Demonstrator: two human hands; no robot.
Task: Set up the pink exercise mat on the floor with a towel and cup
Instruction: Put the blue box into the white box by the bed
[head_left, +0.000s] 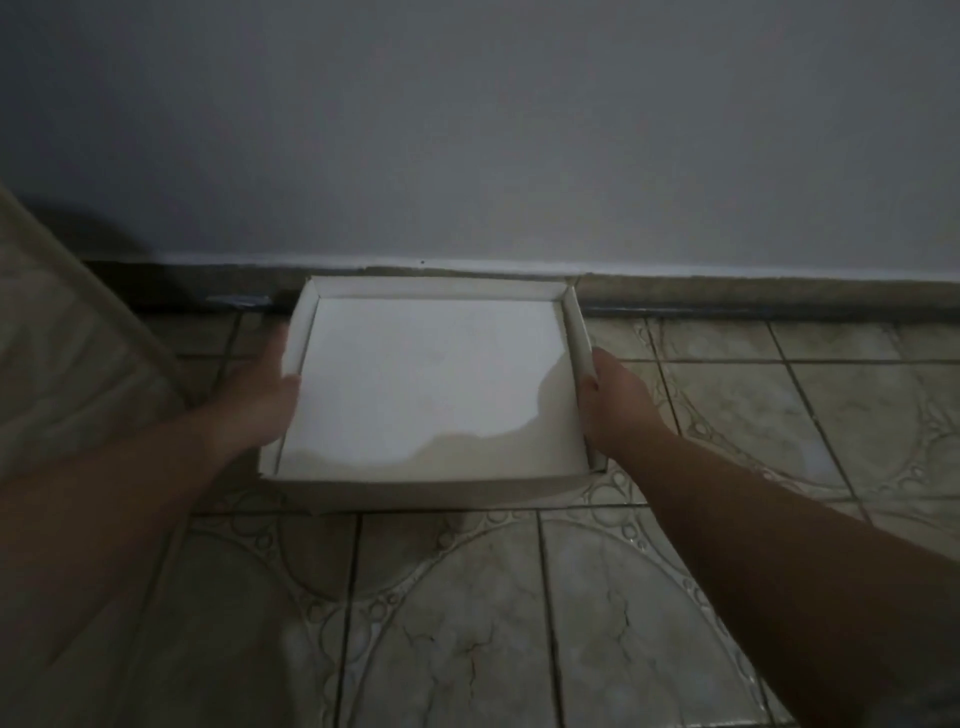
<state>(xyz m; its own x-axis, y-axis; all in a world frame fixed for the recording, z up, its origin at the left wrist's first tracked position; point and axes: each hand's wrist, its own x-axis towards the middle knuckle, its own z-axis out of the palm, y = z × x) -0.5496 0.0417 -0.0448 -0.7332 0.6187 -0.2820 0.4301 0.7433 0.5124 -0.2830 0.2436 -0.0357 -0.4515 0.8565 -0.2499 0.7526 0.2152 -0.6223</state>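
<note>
We see a big plain grey wall (467, 130) behind a shallow white cardboard tray (426, 384), and the tray sits on the pale patterned tile floor (467, 623) right up against the bottom of that wall. Our left hand (260, 395) holds the tray's left side and our right hand (615, 400) holds its right side, thumbs hooked over the rim. We cannot see the pink mat, towel or cup near the tray.

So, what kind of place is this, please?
Probably a room in a home, dimly lit. It has a patterned tiled floor meeting a plain painted wall with a dark baseboard. Both hands hold a shallow white box against the wall.
</note>
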